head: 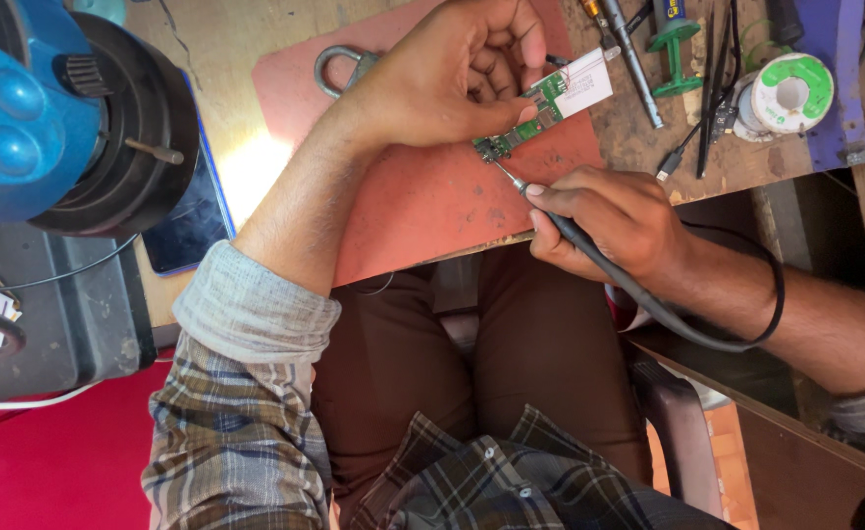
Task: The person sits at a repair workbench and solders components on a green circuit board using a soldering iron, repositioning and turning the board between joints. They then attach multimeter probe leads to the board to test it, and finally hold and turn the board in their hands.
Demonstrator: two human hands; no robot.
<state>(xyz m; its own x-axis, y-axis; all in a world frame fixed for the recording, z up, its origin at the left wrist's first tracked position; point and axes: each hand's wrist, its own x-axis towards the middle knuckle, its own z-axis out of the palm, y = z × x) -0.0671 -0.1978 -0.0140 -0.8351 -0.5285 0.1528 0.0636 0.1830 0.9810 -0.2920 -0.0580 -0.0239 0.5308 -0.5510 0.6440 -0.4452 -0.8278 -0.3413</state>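
Note:
My left hand (pixel 452 74) holds a small green circuit board (pixel 535 113) with a white block on its far end, just above a red mat (pixel 403 196). My right hand (pixel 614 216) grips a soldering iron (pixel 560 221) like a pen. Its metal tip touches the near end of the board. The iron's black cord (pixel 736 334) loops from my right hand back over my wrist.
A blue and black fan-like device (pixel 69 108) sits at the left with a dark phone (pixel 192 221) beside it. A solder spool (pixel 790 93), green clamp (pixel 673 39), tools and cables lie at the bench's far right. A metal padlock (pixel 339 69) rests behind my left wrist.

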